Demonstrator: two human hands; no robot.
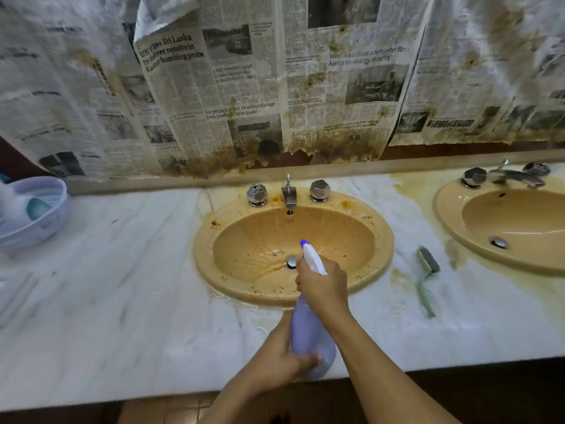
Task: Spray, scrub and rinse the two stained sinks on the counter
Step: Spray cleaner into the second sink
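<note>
Head view looks down on a marble counter [122, 301] with two tan sinks set in it. Both hands hold a pale blue spray bottle [308, 328] over the front rim of the middle sink [208, 261]. The right hand [322, 286] is wrapped round the bottle's neck at the white trigger head, and the blue nozzle tip points into the bowl, above the drain [292, 262]. The left hand [284, 362] cups and grips the base of the bottle at the counter's front edge.

Brown streaks and specks cover this sink, running toward the drain, and its tap [289, 194] stands between two faceted knobs at the back. The second sink [443, 209] lies at the right, partly out of view, with yellowish staining on the marble around it. A green-handled scrub brush [423, 284] lies on the counter between the two sinks. A white bowl [61, 191] sits at the far left. Stained, torn newspaper [214, 87] hangs along the wall behind.
</note>
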